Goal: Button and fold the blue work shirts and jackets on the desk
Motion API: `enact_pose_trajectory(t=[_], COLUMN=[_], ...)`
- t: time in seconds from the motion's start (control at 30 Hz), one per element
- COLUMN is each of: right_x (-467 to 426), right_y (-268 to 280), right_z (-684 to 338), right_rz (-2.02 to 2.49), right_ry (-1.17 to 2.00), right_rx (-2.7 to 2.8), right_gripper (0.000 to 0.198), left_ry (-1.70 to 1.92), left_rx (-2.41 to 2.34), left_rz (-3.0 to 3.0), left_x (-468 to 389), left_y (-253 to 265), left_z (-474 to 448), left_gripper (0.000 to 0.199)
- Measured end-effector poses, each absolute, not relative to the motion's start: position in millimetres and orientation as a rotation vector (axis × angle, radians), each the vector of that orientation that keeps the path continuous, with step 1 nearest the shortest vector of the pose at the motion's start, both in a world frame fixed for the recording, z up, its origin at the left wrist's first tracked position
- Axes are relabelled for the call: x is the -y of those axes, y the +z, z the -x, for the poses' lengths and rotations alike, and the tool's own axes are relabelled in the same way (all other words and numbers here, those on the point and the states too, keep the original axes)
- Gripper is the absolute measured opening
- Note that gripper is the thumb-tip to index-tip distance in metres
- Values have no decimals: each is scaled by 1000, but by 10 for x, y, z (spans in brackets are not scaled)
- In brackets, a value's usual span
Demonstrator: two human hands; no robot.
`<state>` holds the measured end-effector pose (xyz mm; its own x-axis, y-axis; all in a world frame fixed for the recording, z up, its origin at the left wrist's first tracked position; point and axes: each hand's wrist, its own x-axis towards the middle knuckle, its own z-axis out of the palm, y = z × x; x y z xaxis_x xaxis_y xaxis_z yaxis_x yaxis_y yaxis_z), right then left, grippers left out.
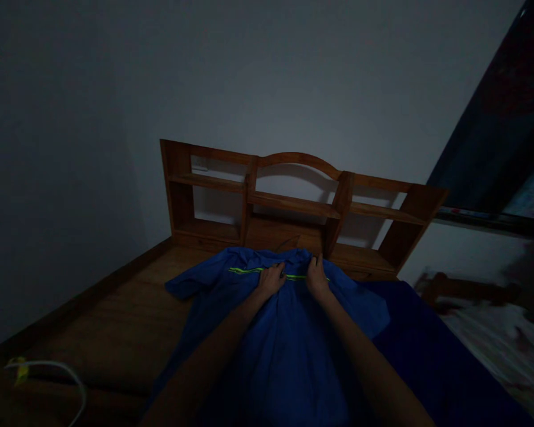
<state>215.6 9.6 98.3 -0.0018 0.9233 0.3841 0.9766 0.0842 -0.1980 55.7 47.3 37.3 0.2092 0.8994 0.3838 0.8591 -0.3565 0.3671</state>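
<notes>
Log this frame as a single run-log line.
left hand: on blue shirt near green stripe | right hand: gripping shirt's top edge | surface: wooden bed, shelved headboard

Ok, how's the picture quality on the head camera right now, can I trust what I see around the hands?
Head view: very dim, colours muted; the blue shirt and its yellow-green stripe still read clearly. Left hand and right hand are dark, finger detail lost. The right edge is blurred, and the wooden shelf unit looks bowed by the wide lens.
</notes>
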Motion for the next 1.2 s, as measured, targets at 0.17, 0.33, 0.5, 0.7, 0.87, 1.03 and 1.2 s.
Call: enact_pose_trajectory(t=[0.17, 0.33, 0.5, 0.7, 0.87, 1.03, 1.2], right_x=[289, 448, 381, 382, 370, 390, 389], right_y=[917, 853, 640, 600, 626, 631, 650], right_z=[-2122, -2087, -2120, -2173, -2188, -2219, -2246], right_rz=[1395, 1208, 1073, 1014, 1034, 1051, 1101], right_ry=[-168, 119, 401, 563, 569, 547, 506], right_rx=[2097, 2214, 2196, 2242, 2253, 2267, 2256], right_gripper=[40, 19, 22, 32, 32, 32, 31], left_ry=[978, 962, 843, 797, 819, 707, 664], left_rx=[-1285, -877, -757, -694, -787, -832, -873], left_rz=[-2383, -2388, -2393, -2407, -2524, -2748, -2760], left_x=[-344, -128, -98, -148, -51, 176, 270], left_y=[264, 291, 391, 390, 418, 482, 462], left_z=[-291, 21, 141, 161, 65, -89, -167], left_gripper=[27, 36, 50, 24, 36, 50, 58])
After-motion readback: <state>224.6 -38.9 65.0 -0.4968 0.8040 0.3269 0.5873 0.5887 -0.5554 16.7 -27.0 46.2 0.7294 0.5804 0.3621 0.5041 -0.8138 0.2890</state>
